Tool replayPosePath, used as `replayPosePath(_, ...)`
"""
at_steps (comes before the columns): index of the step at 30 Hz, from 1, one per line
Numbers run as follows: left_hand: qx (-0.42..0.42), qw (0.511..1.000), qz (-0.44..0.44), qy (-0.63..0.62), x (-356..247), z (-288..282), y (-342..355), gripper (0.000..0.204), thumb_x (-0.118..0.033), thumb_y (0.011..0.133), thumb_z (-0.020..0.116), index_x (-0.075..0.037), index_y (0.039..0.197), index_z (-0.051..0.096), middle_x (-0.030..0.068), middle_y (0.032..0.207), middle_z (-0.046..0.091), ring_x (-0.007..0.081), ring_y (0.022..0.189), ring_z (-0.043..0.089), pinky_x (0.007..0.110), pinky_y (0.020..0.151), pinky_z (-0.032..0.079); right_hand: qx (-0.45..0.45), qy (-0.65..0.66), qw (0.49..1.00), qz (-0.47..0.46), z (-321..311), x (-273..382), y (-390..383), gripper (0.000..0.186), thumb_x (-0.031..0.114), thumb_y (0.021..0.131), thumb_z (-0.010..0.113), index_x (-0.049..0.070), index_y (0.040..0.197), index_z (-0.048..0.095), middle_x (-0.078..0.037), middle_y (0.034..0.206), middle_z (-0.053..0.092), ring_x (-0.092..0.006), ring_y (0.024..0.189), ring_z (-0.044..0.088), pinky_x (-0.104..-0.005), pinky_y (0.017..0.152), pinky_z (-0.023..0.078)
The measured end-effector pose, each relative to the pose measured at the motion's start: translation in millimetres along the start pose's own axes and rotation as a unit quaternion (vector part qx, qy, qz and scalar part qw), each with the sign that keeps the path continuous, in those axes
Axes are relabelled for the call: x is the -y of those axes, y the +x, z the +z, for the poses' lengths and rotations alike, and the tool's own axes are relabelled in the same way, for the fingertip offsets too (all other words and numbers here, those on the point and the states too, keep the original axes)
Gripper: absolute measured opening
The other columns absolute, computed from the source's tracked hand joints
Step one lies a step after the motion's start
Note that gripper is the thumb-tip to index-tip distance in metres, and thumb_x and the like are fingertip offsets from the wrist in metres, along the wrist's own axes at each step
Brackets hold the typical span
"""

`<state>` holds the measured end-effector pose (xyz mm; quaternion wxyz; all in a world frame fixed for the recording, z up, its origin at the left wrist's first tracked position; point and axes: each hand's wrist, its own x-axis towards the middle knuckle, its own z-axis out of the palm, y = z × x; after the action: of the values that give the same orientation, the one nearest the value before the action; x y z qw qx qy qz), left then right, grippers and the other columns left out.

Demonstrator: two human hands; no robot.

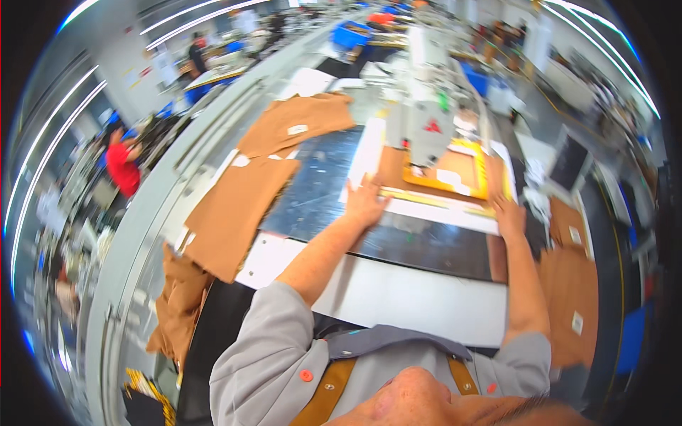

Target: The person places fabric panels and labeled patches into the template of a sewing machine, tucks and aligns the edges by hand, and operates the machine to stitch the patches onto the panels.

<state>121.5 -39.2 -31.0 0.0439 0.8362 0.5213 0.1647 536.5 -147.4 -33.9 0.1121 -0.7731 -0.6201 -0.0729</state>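
A flat white sewing template [419, 206] with yellow strips lies under the head of a sewing machine [430, 135]. My left hand [366, 202] rests on its near left corner, fingers stretched out and apart. At the near right corner, my right hand [509, 215] lies with its fingers extended forward along the edge. Brown fabric [392, 169] shows in the template, and a yellow clamp frame [440, 188] sits over it below the machine head. The needle area is too blurred to make out.
Brown fabric pieces [238, 209] with white labels lie left of the dark shiny plate [312, 188]; more brown pieces [568, 298] hang at the right. A screen [570, 162] stands to the right. A blue bin [351, 34] is farther back. A person in red [123, 165] is at the far left.
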Motion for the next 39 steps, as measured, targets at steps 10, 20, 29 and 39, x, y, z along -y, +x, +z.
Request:
replayPosePath(10, 0.011, 0.999, -0.016, -0.038, -10.8, -4.6, 18.6, 0.037, -0.041, 0.090, 0.069, -0.024, 0.123, 0.073, -0.0010, 0.127, 0.071, 0.0217, 0.125, 0.063, 0.063, 0.117, 0.019, -0.098, 0.009, 0.994, 0.056, -21.9, -1.0, -33.0, 0.036, 0.034, 0.101, 0.053, 0.012, 0.090, 0.079, -0.009, 0.093, 0.075, -0.0271, 0.102, 0.069, -0.0574, 0.112, 0.033)
replayPosePath(20, -0.090, 0.976, 0.197, -0.016, -44.8, 9.6, 10.1, 0.039, -0.040, 0.085, 0.078, -0.014, 0.114, 0.074, 0.0019, 0.114, 0.072, 0.0213, 0.109, 0.067, 0.055, 0.114, 0.032, -0.122, 0.119, 0.985, -0.034, -91.6, 1.9, -121.1, 0.033, 0.028, 0.097, 0.057, 0.011, 0.076, 0.075, -0.010, 0.080, 0.073, -0.0288, 0.088, 0.069, -0.0531, 0.108, 0.039)
replayPosePath(29, -0.109, 0.910, 0.401, -0.004, -135.5, 0.5, -13.7, 0.004, -0.008, 0.075, 0.067, -0.008, 0.078, 0.071, 0.0122, 0.083, 0.070, 0.0314, 0.077, 0.068, 0.043, 0.082, 0.049, -0.107, 0.161, 0.981, -0.010, -150.2, -25.3, -156.1, 0.024, 0.021, 0.096, 0.060, 0.004, 0.085, 0.073, -0.012, 0.084, 0.072, -0.0343, 0.084, 0.067, -0.0448, 0.087, 0.053)
replayPosePath(39, -0.049, 0.792, 0.476, -0.378, -315.3, 19.2, -80.9, 0.029, -0.009, 0.086, 0.060, -0.006, 0.115, 0.063, 0.0154, 0.096, 0.067, 0.0385, 0.092, 0.068, 0.046, 0.081, 0.056, -0.342, 0.249, 0.870, 0.255, -198.9, -308.9, -289.5, 0.042, 0.027, 0.110, 0.049, -0.003, 0.137, 0.062, -0.015, 0.132, 0.068, -0.0237, 0.119, 0.065, -0.0346, 0.104, 0.048)
